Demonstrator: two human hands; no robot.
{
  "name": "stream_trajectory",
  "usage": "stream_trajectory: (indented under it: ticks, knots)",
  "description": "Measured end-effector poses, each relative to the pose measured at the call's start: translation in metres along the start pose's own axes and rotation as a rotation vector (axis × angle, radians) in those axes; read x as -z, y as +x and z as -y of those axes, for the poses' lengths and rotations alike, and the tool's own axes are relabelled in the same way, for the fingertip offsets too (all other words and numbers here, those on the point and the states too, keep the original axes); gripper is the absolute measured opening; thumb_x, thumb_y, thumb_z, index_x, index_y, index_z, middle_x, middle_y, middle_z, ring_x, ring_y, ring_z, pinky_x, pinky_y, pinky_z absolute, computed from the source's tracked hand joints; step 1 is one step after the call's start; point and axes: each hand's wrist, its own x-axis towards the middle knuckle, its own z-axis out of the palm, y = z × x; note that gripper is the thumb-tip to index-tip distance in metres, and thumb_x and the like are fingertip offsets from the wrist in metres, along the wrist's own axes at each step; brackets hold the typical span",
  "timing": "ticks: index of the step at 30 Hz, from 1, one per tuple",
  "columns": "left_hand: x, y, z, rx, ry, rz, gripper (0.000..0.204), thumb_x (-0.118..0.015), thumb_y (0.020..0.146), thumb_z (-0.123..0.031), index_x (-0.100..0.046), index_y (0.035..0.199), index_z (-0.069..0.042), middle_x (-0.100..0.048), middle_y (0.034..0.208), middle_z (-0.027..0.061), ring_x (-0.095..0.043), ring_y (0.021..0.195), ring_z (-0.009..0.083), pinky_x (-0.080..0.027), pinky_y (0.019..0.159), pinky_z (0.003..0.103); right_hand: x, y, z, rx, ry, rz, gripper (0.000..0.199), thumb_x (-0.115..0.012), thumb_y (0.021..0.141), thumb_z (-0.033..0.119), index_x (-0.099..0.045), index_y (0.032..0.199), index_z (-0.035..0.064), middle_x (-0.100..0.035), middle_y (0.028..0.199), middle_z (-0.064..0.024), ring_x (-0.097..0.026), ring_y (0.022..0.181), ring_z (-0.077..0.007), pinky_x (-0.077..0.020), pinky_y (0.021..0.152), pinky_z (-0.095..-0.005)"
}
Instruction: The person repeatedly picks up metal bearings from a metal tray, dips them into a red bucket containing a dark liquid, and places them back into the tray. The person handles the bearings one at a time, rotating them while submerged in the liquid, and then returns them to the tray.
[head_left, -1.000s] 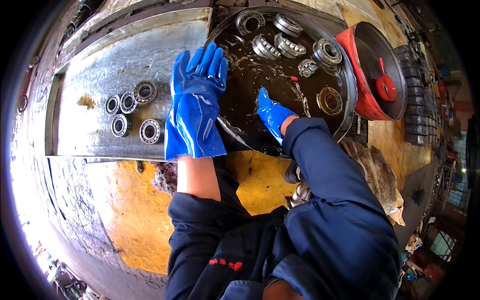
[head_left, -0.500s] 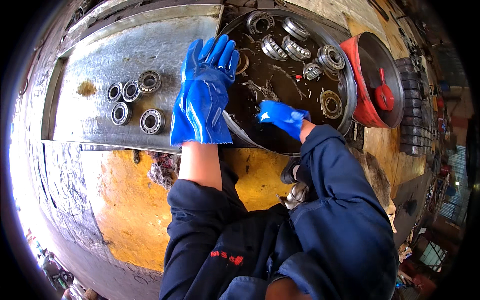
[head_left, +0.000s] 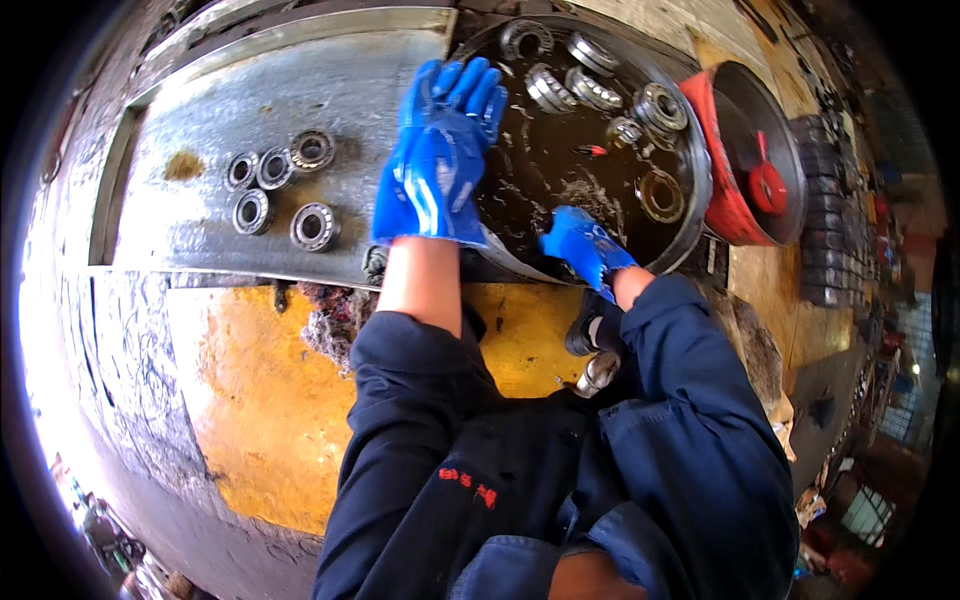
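My left hand (head_left: 437, 155), in a wet blue rubber glove, is stretched flat with its palm down over the border between the metal tray (head_left: 200, 100) and the round basin (head_left: 695, 205). Its fingers are extended, and I see nothing held. My right hand (head_left: 590, 248), also gloved in blue, is low over the dark liquid near the basin's front rim. Its fingertips are blurred or hidden, so their grip is unclear. Metal roller bearings (head_left: 660, 108) sit in the liquid at the back and right, with a brass-coloured ring (head_left: 660, 195) beside them.
Several bearings (head_left: 314, 227) lie on the tray at left. A small red piece (head_left: 592, 150) is in the basin. A red tub (head_left: 720, 170) holding a red scoop (head_left: 767, 185) stands at right, beside stacked dark blocks (head_left: 825, 210). Rags (head_left: 330, 325) hang below the tray.
My left hand has shifted slightly right and away from me. My right hand has moved right and a little nearer, its fingers now lower, and the liquid around it is stirred.
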Motion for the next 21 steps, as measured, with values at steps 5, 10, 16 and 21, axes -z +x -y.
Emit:
stream_trajectory:
  ticks: [5,10,16,21]
  knots:
    - [0.010,-0.009,0.008,-0.077,-0.018,0.081,0.052,-0.049,0.103,-0.037,-0.040,0.140,-0.001,-0.050,0.143,0.0236,-0.051,0.130,0.0404,-0.044,0.108,0.051,0.002,-0.011,0.017,-0.100,0.015,-0.039,0.052,-0.071,0.074,0.034,-0.067,0.114,0.0003,-0.066,0.113,-0.0287,-0.063,0.108,-0.0433,-0.0513,0.092,-0.0473]
    - [0.018,-0.003,0.010,-0.076,-0.121,0.100,0.051,-0.054,0.101,-0.038,-0.044,0.138,-0.003,-0.054,0.139,0.0222,-0.055,0.125,0.0391,-0.048,0.104,0.051,0.004,-0.001,0.006,-0.054,0.045,-0.025,0.054,-0.072,0.075,0.039,-0.068,0.113,0.0012,-0.066,0.116,-0.0267,-0.063,0.110,-0.0422,-0.0513,0.092,-0.0468]
    - [0.019,-0.004,0.015,-0.075,-0.121,0.092,0.054,-0.055,0.101,-0.039,-0.042,0.139,-0.003,-0.052,0.140,0.0227,-0.056,0.125,0.0391,-0.047,0.105,0.051,0.006,0.011,0.004,-0.066,0.092,-0.005,0.054,-0.072,0.075,0.040,-0.068,0.112,0.0013,-0.068,0.113,-0.0256,-0.065,0.108,-0.0410,-0.0523,0.092,-0.0466]
    - [0.019,-0.005,0.015,-0.102,-0.125,0.112,0.054,-0.054,0.101,-0.039,-0.042,0.139,-0.002,-0.052,0.140,0.0224,-0.055,0.125,0.0388,-0.047,0.106,0.050,0.001,0.006,-0.002,0.109,0.242,-0.047,0.053,-0.072,0.074,0.038,-0.067,0.110,-0.0016,-0.068,0.110,-0.0269,-0.066,0.104,-0.0419,-0.0532,0.090,-0.0461]
